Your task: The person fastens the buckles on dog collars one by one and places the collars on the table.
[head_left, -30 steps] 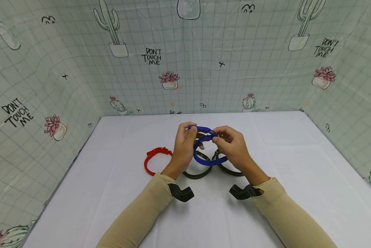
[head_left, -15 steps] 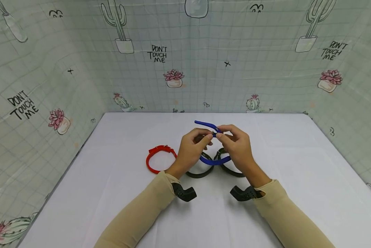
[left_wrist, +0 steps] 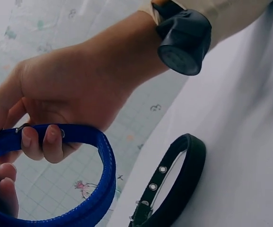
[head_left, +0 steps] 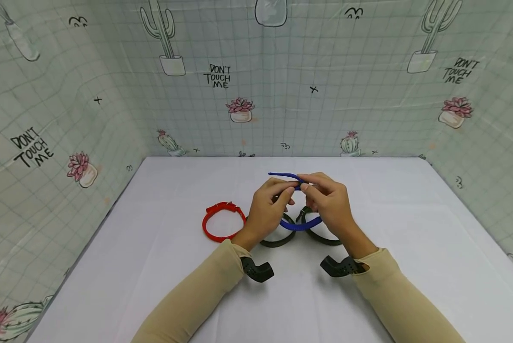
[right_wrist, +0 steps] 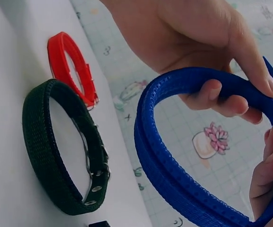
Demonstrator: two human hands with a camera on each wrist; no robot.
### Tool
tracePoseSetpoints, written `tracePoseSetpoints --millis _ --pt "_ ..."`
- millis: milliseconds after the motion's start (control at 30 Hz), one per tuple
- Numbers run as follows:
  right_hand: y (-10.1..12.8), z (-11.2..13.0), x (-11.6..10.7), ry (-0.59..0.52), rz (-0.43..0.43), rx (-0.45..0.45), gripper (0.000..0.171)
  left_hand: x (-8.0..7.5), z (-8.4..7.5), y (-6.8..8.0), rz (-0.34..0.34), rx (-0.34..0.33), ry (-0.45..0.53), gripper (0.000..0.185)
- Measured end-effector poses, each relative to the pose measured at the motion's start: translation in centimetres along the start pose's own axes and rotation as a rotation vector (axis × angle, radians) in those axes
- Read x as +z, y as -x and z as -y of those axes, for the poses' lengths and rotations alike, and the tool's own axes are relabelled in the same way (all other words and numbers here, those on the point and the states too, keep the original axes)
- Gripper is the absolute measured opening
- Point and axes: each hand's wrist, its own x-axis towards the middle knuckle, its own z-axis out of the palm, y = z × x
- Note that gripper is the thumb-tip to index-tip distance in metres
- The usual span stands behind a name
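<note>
Both hands hold a blue buckle collar (head_left: 299, 226) above the white table. My left hand (head_left: 265, 209) pinches it near the buckle, fingers bent round the strap in the right wrist view. Close beside it, my right hand (head_left: 332, 202) pinches the strap between thumb and fingers. The strap's free end sticks out to the left above both hands. In the left wrist view a metal eyelet shows on the collar (left_wrist: 105, 165), next to the right hand's (left_wrist: 74, 80) curled fingers. The fingers partly hide the buckle.
A red collar (head_left: 205, 224) lies to the left on the table (head_left: 175, 276). Two dark green collars (head_left: 277, 243) lie side by side below the hands, partly covered in the head view. A patterned curtain (head_left: 273, 62) stands behind the table and at both sides.
My left hand has let go of the strap's free end, moved right and taken hold beside the right hand. The free end now points left, slightly lower than half a second ago.
</note>
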Motion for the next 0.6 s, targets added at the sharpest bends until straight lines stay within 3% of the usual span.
tracePoseSetpoints --millis 300,600 --pt "-0.2 0.8 -0.6 -0.027 0.062 0.001 0.023 0.4 1.4 -0.2 -0.022 0.068 -0.072 0.025" --pt "-0.3 1.0 -1.2 0.050 0.110 0.056 0.018 0.1 1.3 -0.2 -0.001 0.050 -0.054 0.026"
